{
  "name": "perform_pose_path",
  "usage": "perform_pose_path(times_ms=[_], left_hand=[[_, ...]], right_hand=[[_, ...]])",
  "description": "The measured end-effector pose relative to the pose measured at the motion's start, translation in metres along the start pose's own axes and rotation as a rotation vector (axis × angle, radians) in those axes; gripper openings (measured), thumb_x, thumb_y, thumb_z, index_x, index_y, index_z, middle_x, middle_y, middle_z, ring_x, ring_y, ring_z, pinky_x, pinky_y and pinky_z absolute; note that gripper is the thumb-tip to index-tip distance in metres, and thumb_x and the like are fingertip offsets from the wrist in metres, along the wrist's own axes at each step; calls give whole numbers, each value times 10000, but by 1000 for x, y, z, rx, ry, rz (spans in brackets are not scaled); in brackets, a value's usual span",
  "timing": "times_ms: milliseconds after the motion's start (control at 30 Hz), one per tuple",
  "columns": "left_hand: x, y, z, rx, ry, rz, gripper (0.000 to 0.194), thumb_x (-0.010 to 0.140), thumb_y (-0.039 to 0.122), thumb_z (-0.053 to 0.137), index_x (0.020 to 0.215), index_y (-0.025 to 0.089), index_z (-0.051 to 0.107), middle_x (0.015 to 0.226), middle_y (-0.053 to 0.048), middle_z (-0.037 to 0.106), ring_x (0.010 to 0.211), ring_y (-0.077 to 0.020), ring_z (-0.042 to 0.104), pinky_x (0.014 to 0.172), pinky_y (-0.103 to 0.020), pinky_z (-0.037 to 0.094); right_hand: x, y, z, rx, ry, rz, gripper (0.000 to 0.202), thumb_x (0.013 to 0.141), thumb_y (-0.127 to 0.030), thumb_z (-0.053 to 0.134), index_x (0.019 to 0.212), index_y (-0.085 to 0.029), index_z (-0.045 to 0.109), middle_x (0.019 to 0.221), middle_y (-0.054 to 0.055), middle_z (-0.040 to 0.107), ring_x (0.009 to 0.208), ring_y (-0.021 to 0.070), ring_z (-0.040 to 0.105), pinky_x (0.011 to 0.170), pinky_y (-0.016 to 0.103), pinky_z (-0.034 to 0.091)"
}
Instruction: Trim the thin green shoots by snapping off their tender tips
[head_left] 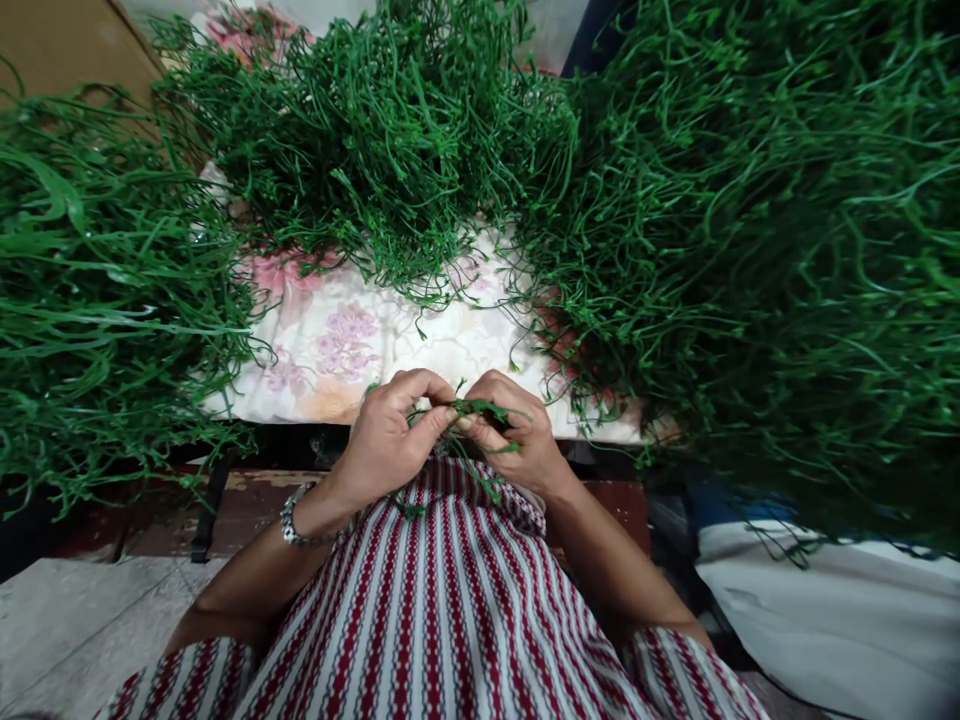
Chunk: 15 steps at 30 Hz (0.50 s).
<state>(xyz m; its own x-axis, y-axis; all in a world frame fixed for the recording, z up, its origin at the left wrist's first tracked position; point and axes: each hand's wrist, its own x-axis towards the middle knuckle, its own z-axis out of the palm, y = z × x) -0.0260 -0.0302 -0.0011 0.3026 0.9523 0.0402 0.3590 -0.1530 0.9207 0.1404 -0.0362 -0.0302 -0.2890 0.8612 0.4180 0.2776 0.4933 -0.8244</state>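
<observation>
In front of my waist, at the table's near edge, my left hand (386,432) and my right hand (520,428) meet with their fingertips almost touching. Both are closed, thumb against fingers, on a small bunch of thin green plant stems (484,408). Some of its strands hang below the hands over the striped garment. How the stems join between the fingertips is hidden. Beyond the hands, a heap of similar green stems (390,140) with small forked tips lies on the table.
A floral cloth (427,345) covers the table. More stems form a heap at the left (105,290) and a larger heap at the right (750,250), both spilling over the edge. A cardboard-brown panel (82,45) stands at the back left; a whitish sack (832,610) is at the lower right.
</observation>
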Motion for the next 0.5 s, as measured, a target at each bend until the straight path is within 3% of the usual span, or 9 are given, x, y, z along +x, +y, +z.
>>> perform_pose_path(times_ms=[167,500], left_hand=[[3,-3,-5,-67,-109,-51,37,762,182,559,758,173,594,708,7,598,683,-130,522,640,-230,378],[6,0,-13,131,-177,65,61,752,147,552,700,173,573,646,21,558,613,-112,472,610,-234,339]], right_hand=[[0,-1,1,-23,-19,0,86,842,-217,517,775,-165,528,699,17,517,656,124,483,602,261,381],[4,-1,-5,-66,-146,-47,58,869,-212,478,880,-163,507,768,37,520,724,134,499,647,266,416]])
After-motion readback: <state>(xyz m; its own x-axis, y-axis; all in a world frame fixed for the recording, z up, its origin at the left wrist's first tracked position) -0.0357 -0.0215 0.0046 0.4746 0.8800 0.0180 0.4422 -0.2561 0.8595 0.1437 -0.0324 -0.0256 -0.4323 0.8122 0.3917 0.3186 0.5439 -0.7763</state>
